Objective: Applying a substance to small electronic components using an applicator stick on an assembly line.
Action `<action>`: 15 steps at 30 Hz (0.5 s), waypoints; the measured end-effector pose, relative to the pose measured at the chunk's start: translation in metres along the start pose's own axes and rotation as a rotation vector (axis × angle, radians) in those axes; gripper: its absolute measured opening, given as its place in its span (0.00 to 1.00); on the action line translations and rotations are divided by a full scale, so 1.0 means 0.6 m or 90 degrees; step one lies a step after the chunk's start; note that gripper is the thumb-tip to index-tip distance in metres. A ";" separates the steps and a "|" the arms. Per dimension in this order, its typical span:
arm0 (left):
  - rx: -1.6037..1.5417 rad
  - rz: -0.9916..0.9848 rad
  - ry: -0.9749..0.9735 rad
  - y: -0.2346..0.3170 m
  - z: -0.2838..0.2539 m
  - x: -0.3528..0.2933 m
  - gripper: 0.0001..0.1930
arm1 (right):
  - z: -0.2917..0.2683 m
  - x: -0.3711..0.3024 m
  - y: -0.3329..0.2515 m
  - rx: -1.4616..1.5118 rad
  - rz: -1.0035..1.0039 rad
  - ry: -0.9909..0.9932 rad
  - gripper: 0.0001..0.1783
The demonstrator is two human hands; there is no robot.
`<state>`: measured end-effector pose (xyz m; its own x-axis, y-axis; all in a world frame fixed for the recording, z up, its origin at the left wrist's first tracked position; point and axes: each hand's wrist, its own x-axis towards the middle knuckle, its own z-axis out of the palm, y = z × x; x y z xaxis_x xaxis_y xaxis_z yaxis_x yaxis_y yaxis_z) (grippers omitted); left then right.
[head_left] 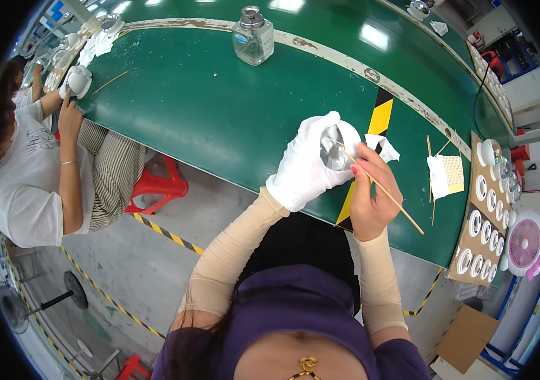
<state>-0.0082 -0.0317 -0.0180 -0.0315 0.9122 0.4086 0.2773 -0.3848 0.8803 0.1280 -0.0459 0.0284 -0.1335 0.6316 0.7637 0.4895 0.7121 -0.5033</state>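
Two hands are busy over the green bench (219,107): the white-gloved left hand (308,166) is wrapped around a small shiny round metal part (332,152), held just above the bench edge. The bare right hand (368,190) pinches a thin wooden stick (387,197), tip touching that part. A glass dispenser bottle (253,38) sits well apart, and a cardboard tray of white rings (482,221) lies off right.

Gloved left hand (308,166) holds a shiny disc (332,151) (right hand (370,190) pokes with stick (387,195))

Single head-worn fisheye, looking steeply down, close over green table (219,107)
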 end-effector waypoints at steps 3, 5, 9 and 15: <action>0.054 0.052 0.024 0.005 -0.001 0.002 0.47 | -0.001 -0.001 -0.004 0.020 0.059 0.043 0.07; 0.081 0.074 0.031 0.006 -0.003 0.003 0.47 | -0.007 0.000 -0.003 0.025 0.039 -0.020 0.07; 0.067 0.076 0.029 0.004 -0.003 0.002 0.46 | -0.008 0.005 0.000 0.046 -0.017 -0.045 0.09; 0.066 0.089 0.044 0.004 -0.002 0.004 0.45 | 0.004 0.015 -0.001 -0.047 -0.065 -0.017 0.13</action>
<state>-0.0090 -0.0307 -0.0144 -0.0500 0.8378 0.5437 0.3803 -0.4874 0.7860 0.1245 -0.0399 0.0349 -0.2078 0.5652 0.7984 0.5342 0.7493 -0.3914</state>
